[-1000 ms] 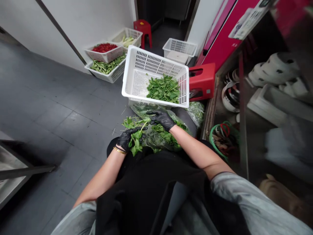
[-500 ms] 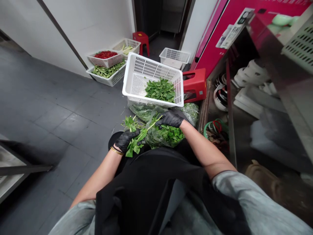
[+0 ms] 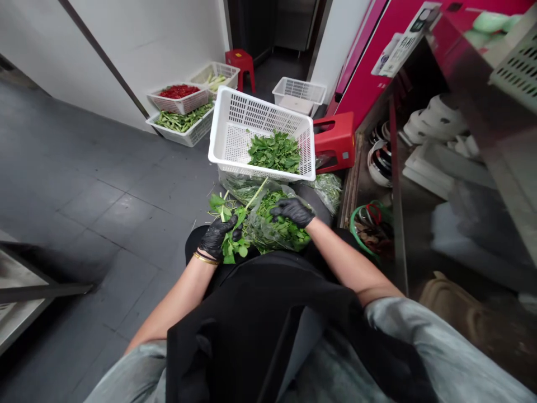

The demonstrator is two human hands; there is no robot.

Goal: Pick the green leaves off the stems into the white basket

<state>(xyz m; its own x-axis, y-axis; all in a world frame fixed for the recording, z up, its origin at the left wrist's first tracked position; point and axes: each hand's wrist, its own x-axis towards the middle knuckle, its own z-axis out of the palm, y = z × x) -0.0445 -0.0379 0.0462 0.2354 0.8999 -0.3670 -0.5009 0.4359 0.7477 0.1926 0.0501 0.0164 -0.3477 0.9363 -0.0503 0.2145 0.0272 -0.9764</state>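
Observation:
My left hand (image 3: 218, 236), in a black glove, is closed around a bunch of leafy green stems (image 3: 231, 246). Leaves hang below the fist, and one pale stem sticks up toward the right. My right hand (image 3: 294, 211), also gloved in black, lies over loose greens (image 3: 271, 208) in a clear plastic bag (image 3: 262, 238) at my lap. Its fingers reach left, slightly bent, with the tips touching the leaves. Just beyond stands a white perforated basket (image 3: 237, 120) holding a pile of picked leaves (image 3: 274, 152).
White baskets with red peppers (image 3: 179, 92), cut green vegetables (image 3: 180, 121) and pale pieces stand by the wall. A red stool (image 3: 338, 143) lies tipped beside the basket. Shelving (image 3: 398, 224) with stacked dishes runs along the right, near a green-rimmed container (image 3: 356, 224).
My right hand has let go of the long stem and moved slightly right, onto the bagged greens. The stem in my left hand now points up more steeply.

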